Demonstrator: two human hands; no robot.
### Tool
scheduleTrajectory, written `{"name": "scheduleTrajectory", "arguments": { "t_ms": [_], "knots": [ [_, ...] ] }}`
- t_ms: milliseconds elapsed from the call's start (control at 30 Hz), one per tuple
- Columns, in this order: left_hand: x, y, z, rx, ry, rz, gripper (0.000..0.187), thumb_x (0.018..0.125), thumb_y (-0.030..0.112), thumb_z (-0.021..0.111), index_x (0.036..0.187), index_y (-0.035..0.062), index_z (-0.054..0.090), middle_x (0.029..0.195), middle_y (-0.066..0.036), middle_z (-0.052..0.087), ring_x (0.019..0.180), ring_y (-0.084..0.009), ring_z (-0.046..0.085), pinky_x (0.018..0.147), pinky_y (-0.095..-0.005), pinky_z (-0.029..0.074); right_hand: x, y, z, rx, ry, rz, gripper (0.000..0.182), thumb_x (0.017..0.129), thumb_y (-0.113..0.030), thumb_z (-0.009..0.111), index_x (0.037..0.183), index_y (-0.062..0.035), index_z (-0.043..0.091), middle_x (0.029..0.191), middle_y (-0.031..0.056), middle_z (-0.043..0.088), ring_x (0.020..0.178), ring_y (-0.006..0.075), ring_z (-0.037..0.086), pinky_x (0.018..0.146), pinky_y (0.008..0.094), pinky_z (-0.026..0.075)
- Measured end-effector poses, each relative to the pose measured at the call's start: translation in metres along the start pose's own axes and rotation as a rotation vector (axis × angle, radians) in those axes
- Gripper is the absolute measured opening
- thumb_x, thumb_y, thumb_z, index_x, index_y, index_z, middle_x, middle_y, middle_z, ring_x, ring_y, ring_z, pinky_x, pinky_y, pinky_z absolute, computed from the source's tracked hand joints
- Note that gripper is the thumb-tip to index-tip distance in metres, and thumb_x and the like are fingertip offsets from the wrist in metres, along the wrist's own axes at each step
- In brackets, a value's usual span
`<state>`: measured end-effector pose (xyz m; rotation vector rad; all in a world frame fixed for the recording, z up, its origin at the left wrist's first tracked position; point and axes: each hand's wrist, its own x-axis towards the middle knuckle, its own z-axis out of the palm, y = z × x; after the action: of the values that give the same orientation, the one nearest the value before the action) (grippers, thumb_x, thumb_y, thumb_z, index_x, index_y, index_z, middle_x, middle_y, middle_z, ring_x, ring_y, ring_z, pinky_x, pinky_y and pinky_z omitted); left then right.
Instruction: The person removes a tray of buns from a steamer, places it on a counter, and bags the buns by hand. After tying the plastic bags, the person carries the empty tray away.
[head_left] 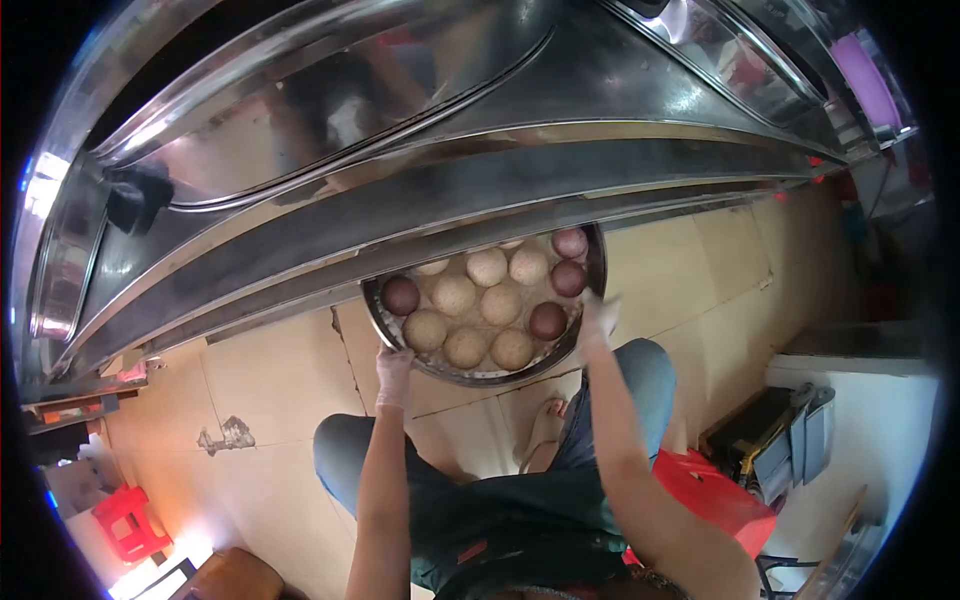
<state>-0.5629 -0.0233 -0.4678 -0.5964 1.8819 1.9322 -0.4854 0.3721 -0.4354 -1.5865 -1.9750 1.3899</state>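
A round metal tray (597, 262) holds several white buns (500, 304) and several dark purple buns (401, 295) on a pale, crumpled-looking lining. The tray's far edge is hidden beneath the steel counter. My left hand (394, 378), in a thin whitish glove, is closed on the near-left part of the rim. On the right side, my right hand (598, 320), gloved too and slightly blurred, grips the rim beside a purple bun. Both arms reach forward over my bent knees.
The steel counter (480, 180) spans the view ahead, its edge overhanging the tray. A red plastic stool (131, 524) stands at lower left. At right are a red bag-like object (712, 496) and a white surface (870, 430). Beige tiles (270, 400) cover the floor.
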Motion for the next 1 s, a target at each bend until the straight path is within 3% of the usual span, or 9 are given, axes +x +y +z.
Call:
{"name": "scheduleTrajectory", "arguments": {
  "t_ms": [67,167,267,300,400,500,633,767,1000],
  "knots": [
    [-0.01,0.002,-0.026,0.043,0.039,-0.064,0.036,0.074,0.003,0.063,0.11,0.0029,0.063,0.081,0.0,0.063,0.067,-0.0077,0.056,0.056,-0.0246,0.045,0.038,-0.053,-0.013,-0.203,0.029,-0.063,0.083,0.082,-0.031,0.07,0.146,0.0053,0.032,0.145,0.019,0.046,0.13,0.0295,0.048,0.106,0.0401,0.039],
    [-0.009,-0.039,-0.12,0.217,0.07,-0.087,0.033,0.073,0.004,0.063,0.106,0.0023,0.066,0.077,0.0,0.064,0.067,-0.0092,0.057,0.057,-0.0259,0.046,0.049,-0.11,-0.011,-0.244,-0.384,-0.075,0.085,0.079,-0.034,0.072,0.148,-0.0009,0.033,0.144,0.0174,0.048,0.133,0.0291,0.046,0.108,0.039,0.037],
    [-0.036,-0.015,-0.167,0.33,0.126,-0.165,0.031,0.071,0.002,0.059,0.1,0.0005,0.068,0.077,-0.002,0.067,0.068,-0.0123,0.061,0.06,-0.0284,0.049,0.086,-0.065,0.044,-0.16,-0.798,-0.137,0.082,0.077,-0.034,0.073,0.147,-0.0068,0.039,0.142,0.0159,0.051,0.134,0.0305,0.045,0.108,0.0374,0.037],
    [-0.04,-0.017,-0.181,0.425,0.202,-0.184,0.032,0.069,0.001,0.055,0.098,-0.0003,0.069,0.079,-0.005,0.07,0.072,-0.0163,0.065,0.064,-0.0308,0.052,0.088,-0.047,0.068,-0.156,-0.815,-0.197,0.071,0.079,-0.023,0.072,0.141,-0.0029,0.045,0.129,0.0083,0.059,0.118,0.0217,0.054,0.103,0.0342,0.04],
    [-0.069,-0.019,-0.202,0.569,0.203,-0.177,0.035,0.07,0.001,0.054,0.101,-0.0004,0.07,0.082,-0.009,0.072,0.076,-0.0187,0.068,0.069,-0.0321,0.054,0.021,-0.072,0.083,-0.067,-0.898,-0.249,0.065,0.077,-0.014,0.065,0.139,-0.005,0.048,0.125,0.0087,0.061,0.113,0.0229,0.057,0.099,0.036,0.044],
    [-0.101,-0.018,-0.205,0.579,0.247,-0.231,0.037,0.07,0.003,0.055,0.105,0.0008,0.069,0.088,-0.015,0.073,0.085,-0.0215,0.07,0.076,-0.0336,0.054,-0.028,-0.112,0.072,0.021,-0.895,0.173,0.063,0.069,-0.009,0.06,0.131,-0.0053,0.056,0.118,0.0098,0.063,0.106,0.0253,0.06,0.096,0.035,0.047],
    [-0.16,-0.033,-0.234,0.631,0.328,-0.349,0.041,0.072,0.0,0.054,0.111,0.0016,0.067,0.093,-0.014,0.073,0.09,-0.0206,0.069,0.079,-0.033,0.053,-0.067,-0.1,0.064,-0.048,-0.917,0.124,0.062,0.066,-0.004,0.054,0.128,-0.0063,0.059,0.111,0.0089,0.064,0.101,0.0251,0.062,0.088,0.036,0.051],
    [-0.258,-0.041,-0.283,0.231,0.402,-0.314,0.045,0.074,-0.004,0.049,0.115,0.0034,0.066,0.094,-0.013,0.073,0.091,-0.0207,0.068,0.079,-0.0338,0.053,-0.165,-0.128,0.044,-0.167,-0.932,0.274,0.065,0.064,-0.002,0.052,0.129,-0.006,0.058,0.108,0.0092,0.064,0.096,0.0257,0.063,0.084,0.037,0.052],
    [-0.422,0.096,-0.384,0.359,0.573,-0.451,0.055,0.071,-0.004,0.047,0.122,0.0086,0.065,0.092,-0.014,0.072,0.086,-0.0206,0.067,0.077,-0.035,0.052,-0.349,-0.215,-0.001,-0.021,-1.241,0.113,0.071,0.064,-0.006,0.055,0.134,-0.002,0.051,0.116,0.0114,0.062,0.103,0.0265,0.061,0.091,0.0385,0.051]
  ]
}}
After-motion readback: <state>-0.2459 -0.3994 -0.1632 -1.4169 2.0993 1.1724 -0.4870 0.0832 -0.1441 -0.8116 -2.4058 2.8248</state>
